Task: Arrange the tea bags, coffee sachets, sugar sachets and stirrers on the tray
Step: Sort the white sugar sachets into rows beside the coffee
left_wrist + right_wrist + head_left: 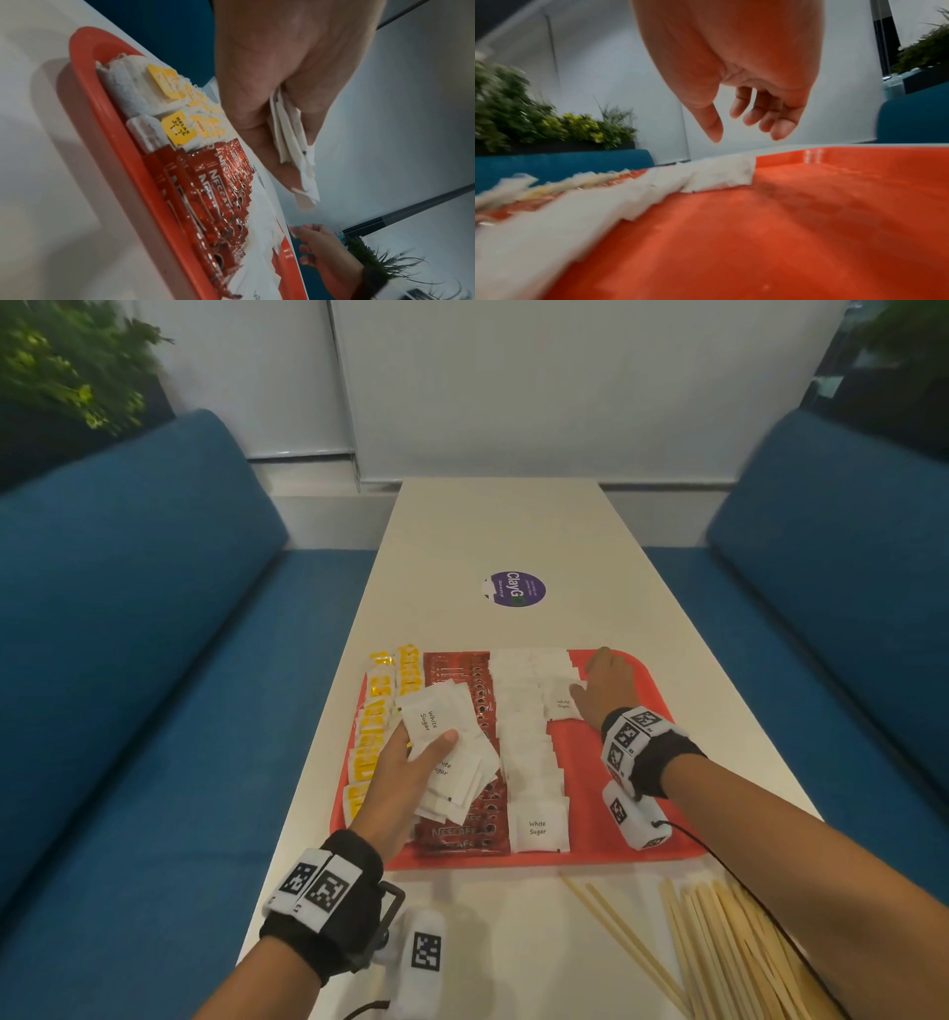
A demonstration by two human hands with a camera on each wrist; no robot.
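Your left hand [405, 767] grips a fanned stack of sugar sachets [452, 752] above the coffee sachets [462, 834], thumb across the top packet. Your right hand [606, 690] hangs with its fingers slack and holds nothing, low over the second sugar column [557, 688] in the upper middle of the head view. To do this step well, feed one sachet at a time from the stack and lap each onto the last, edges square with the finished sugar row [534, 762] — don't drag a sleeve across it. The tea bags [375, 737] crowd the tray [662, 711] at its left rim, so no room there. Bare red floor runs down the right side — work toward the lower frame. The stirrers [719, 947] wait on the worktop [513, 531] at lower right, off the tray.
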